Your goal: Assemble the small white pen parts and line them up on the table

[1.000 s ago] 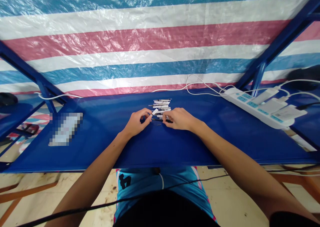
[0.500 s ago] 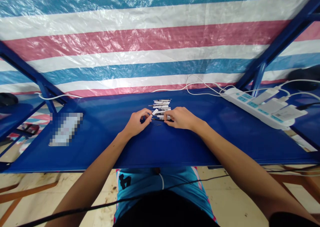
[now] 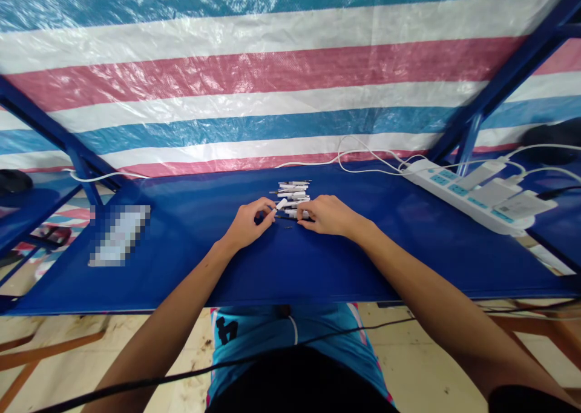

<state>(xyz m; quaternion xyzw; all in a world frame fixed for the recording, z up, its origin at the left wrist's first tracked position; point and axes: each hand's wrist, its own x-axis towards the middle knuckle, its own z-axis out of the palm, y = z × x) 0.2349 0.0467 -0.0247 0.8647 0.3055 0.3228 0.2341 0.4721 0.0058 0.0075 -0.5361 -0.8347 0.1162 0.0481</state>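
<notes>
The stack of slim white tubes [image 3: 291, 191] lay in a tight row on the blue table [image 3: 181, 274], its tubes side by side with dark ends showing. The left hand [image 3: 246, 223] was just below and left of the stack, its fingers [image 3: 265, 208] curled almost shut in a pinch on a white tube [image 3: 281, 204] that pointed up and right toward the stack. A thin dark rod [image 3: 284, 217] lay just below the stack, running out from beneath those fingers. The right hand [image 3: 330, 215] was just below and right of the stack, its fingers [image 3: 313, 211] stretched out low and nearly closed together, their tips at a short white piece [image 3: 297, 214]; whether they had firm hold of it could not be told.

Against the frame a second earlier, the right hand had slid away from the left, and its fingertips had drawn back to uncover that white piece. The left hand had barely shifted, and little had changed over the last half second. A tiny dark bit [image 3: 287, 227] lay just below the stack. Well right of the stack sat a white power strip [image 3: 458, 194] with plugs and cables, and well left of it lay a blurred rectangle [image 3: 120, 235]
</notes>
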